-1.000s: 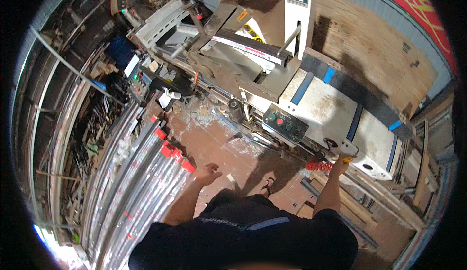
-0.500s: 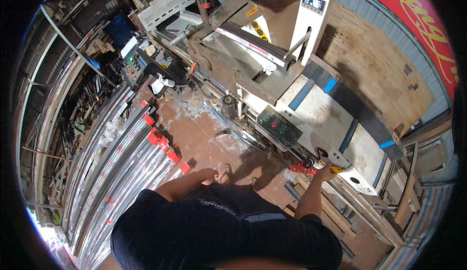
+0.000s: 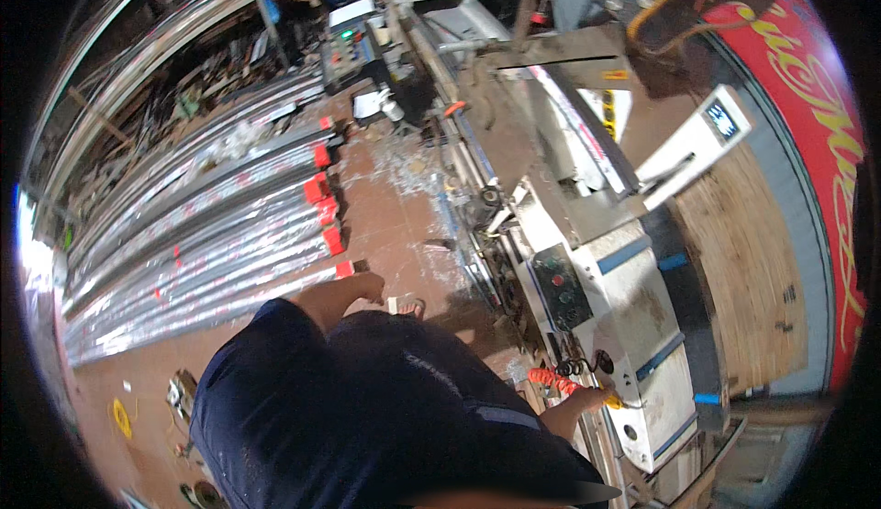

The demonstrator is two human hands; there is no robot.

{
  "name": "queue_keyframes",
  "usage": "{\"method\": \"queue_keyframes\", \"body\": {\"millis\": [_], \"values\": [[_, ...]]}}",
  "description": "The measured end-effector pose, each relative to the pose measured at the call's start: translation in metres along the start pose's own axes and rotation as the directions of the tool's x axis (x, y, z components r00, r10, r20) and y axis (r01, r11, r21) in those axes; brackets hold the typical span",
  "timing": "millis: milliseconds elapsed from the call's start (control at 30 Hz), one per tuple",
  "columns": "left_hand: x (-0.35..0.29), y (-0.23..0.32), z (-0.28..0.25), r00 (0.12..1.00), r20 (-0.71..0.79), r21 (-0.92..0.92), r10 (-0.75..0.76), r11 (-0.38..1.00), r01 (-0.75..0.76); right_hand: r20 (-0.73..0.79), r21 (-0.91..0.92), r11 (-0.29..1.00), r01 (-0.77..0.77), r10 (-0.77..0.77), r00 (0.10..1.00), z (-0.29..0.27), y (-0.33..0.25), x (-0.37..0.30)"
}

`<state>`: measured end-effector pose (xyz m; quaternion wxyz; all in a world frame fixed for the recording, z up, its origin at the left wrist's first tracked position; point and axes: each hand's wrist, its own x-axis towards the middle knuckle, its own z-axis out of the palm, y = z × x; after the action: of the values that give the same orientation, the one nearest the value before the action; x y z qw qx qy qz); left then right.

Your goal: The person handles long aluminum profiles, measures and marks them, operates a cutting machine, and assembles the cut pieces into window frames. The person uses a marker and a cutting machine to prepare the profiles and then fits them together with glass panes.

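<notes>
My right hand [image 3: 585, 401] is closed on a yellow air blow gun [image 3: 613, 401] at the near end of the white machine bed [image 3: 633, 362]. A red coiled hose [image 3: 553, 380] runs up beside that hand, next to a black coiled cable [image 3: 576, 365]. My left hand [image 3: 369, 287] hangs in front of my body, over the floor near a red end cap [image 3: 344, 269] on the bundled profiles. Its fingers are small and smeared, and I see no object in it.
Wrapped metal profiles [image 3: 220, 234] with red end caps lie on the left. The machine carries a black button panel [image 3: 561, 287] and a white post with a display [image 3: 723, 119]. Pale shavings litter the brown floor [image 3: 390, 220]. A plywood sheet [image 3: 748, 279] stands at right.
The view has turned to the right, so the machine appears more upright and the floor at lower left shows. My right hand stays on the blow gun; my left hand has moved slightly.
</notes>
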<state>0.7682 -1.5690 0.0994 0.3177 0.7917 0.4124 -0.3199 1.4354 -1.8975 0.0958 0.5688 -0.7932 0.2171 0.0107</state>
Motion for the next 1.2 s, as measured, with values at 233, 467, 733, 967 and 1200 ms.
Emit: {"method": "queue_keyframes", "body": {"millis": [233,467,733,967,1200], "values": [[0.014,0.025,0.030,0.999,0.035,-0.016,-0.019,1.000,0.020,0.100,0.309,0.947,0.088,-0.124,0.987,-0.006,0.008,-0.001],[0.011,0.050,0.013,1.000,0.014,-0.113,-0.008,0.994,0.010,0.233,0.290,0.915,0.282,-0.353,0.906,-0.022,0.013,-0.028],[0.014,0.052,0.027,0.998,-0.068,-0.163,-0.001,0.987,-0.010,0.444,0.003,0.959,0.282,-0.254,0.859,-0.062,0.023,-0.014],[-0.005,0.054,0.035,0.998,-0.055,-0.201,-0.023,0.980,0.011,0.331,-0.105,0.989,0.102,-0.062,0.941,-0.058,0.023,0.006],[-0.025,0.053,0.031,0.994,-0.095,-0.225,-0.048,0.974,0.026,0.465,-0.114,0.952,0.285,-0.203,0.862,-0.035,0.002,-0.040]]}}
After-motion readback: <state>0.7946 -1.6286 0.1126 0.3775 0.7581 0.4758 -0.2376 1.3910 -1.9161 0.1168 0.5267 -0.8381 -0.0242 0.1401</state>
